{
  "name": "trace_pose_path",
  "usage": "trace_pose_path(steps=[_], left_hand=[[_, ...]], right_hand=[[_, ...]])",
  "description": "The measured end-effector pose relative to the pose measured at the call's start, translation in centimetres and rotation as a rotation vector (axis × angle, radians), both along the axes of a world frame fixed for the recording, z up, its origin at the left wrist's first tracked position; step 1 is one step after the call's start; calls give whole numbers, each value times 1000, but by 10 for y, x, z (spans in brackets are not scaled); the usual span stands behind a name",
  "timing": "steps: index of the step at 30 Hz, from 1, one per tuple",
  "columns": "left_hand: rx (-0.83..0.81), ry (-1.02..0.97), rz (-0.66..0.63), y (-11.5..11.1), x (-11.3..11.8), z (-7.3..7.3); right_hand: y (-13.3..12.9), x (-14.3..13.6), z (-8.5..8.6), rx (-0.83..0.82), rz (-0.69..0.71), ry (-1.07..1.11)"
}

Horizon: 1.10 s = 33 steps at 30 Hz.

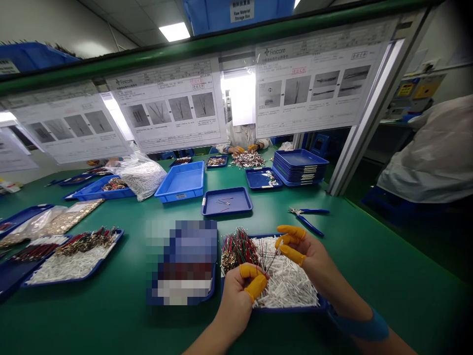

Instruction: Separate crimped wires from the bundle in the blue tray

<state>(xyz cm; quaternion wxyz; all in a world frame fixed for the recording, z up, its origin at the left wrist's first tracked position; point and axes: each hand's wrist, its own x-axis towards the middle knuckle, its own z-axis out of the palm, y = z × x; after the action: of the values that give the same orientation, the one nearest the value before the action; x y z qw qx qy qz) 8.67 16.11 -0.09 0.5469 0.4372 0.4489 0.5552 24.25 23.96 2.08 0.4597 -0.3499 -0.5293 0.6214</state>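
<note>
Yellow finger cots cover fingertips on both hands. My left hand (244,291) is closed, pinching a few thin dark and red wires (266,260) that fan upward. Close by on the right, my right hand (301,249) has its thumb and fingertips together around a small white tube (280,243) at the wire ends. Both hands are above a blue tray (288,309) filled with loose white tubes (291,286). In its left part lies a bundle of red, green and black wires (239,249) with brass-coloured ends.
Blue-handled cutters (310,220) lie behind my right hand. A shallow tray (227,202) holding a few wires, an empty-looking blue bin (181,182) and stacked trays (300,167) stand farther back. A pixelated tray (188,241) is at left. Across the table, a co-worker's hands (242,149) touch a pile.
</note>
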Motion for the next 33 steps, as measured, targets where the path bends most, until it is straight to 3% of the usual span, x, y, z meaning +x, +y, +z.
trace_pose_path(steps=[8,16,33], left_hand=[[9,34,30,0,0,2],[-19,-49,-55,-2,2,3],[14,34,-116,-3,0,-6]], right_hand=[[0,0,-3,17,263,-60],[4,7,0,-56,42,65],[1,4,1,-35,68,68]])
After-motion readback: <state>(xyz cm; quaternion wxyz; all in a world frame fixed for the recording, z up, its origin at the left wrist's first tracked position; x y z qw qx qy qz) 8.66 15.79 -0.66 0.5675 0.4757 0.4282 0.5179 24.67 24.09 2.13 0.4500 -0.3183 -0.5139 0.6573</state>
